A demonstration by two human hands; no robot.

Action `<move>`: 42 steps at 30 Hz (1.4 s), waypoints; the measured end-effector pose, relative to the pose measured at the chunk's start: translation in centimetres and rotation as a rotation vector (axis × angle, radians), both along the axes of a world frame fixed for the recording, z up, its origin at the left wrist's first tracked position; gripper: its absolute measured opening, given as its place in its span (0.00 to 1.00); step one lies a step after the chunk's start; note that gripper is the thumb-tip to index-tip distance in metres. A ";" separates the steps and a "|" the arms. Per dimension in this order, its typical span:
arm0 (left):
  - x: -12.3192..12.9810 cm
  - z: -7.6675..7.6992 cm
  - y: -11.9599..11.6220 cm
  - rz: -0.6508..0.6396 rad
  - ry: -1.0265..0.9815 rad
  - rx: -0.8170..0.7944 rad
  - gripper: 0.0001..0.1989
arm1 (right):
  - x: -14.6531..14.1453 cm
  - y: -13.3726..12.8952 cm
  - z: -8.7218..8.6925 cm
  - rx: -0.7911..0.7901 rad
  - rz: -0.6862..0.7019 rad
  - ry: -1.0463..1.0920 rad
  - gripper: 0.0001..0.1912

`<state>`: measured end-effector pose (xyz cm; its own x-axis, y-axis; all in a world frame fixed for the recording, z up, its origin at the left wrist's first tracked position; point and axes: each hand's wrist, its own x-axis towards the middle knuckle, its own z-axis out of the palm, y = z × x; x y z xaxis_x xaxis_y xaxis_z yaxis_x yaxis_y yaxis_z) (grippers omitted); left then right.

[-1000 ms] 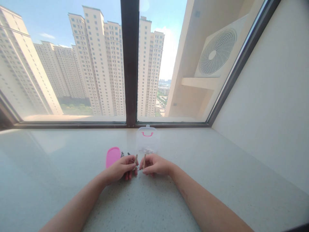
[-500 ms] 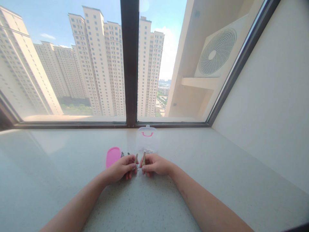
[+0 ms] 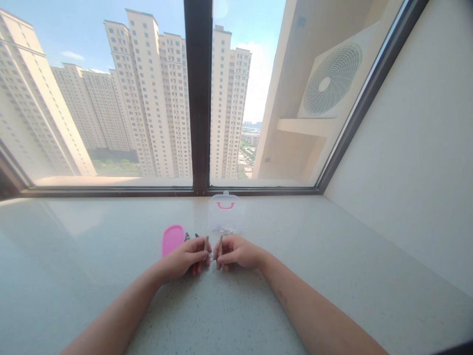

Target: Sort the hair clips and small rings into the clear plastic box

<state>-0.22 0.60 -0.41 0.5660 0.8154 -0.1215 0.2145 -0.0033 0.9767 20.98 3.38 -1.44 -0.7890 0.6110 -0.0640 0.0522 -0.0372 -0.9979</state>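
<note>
My left hand [image 3: 192, 255] is closed on a small metal piece [image 3: 206, 243] that stands nearly upright between thumb and fingers. Just to the right, my right hand [image 3: 235, 250] pinches a second slim metal piece [image 3: 220, 245], also close to upright. A narrow gap separates the hands. Between them is a tiny thin shiny thing [image 3: 211, 256], too small to make out. A pink oval tray or lid [image 3: 173, 240] lies left of my left hand. Small dark items [image 3: 187, 236] show behind that hand, partly hidden by it.
Behind my hands stands a clear plastic box [image 3: 225, 217] with a pink handle and small pale items at its near edge. The pale speckled sill [image 3: 207, 315] runs back to the dark window frame [image 3: 199, 98]. A white wall [image 3: 417, 148] rises at the right.
The metal piece in my left hand has turned more upright and moved slightly left. The top of the piece in my right hand sits a little lower. Both hands keep their hold.
</note>
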 end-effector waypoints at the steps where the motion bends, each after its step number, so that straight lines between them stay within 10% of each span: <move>1: 0.0 0.0 0.0 0.002 0.006 0.003 0.14 | 0.0 0.0 0.0 0.004 0.002 0.000 0.16; 42: 0.1 -0.2 0.0 -0.003 0.041 0.056 0.10 | 0.1 0.0 -0.1 0.036 0.024 -0.022 0.17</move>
<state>-0.13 0.63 -0.59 0.5636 0.8201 -0.0989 0.2543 -0.0583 0.9654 21.12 3.43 -1.50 -0.8024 0.5939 -0.0595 0.0743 0.0006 -0.9972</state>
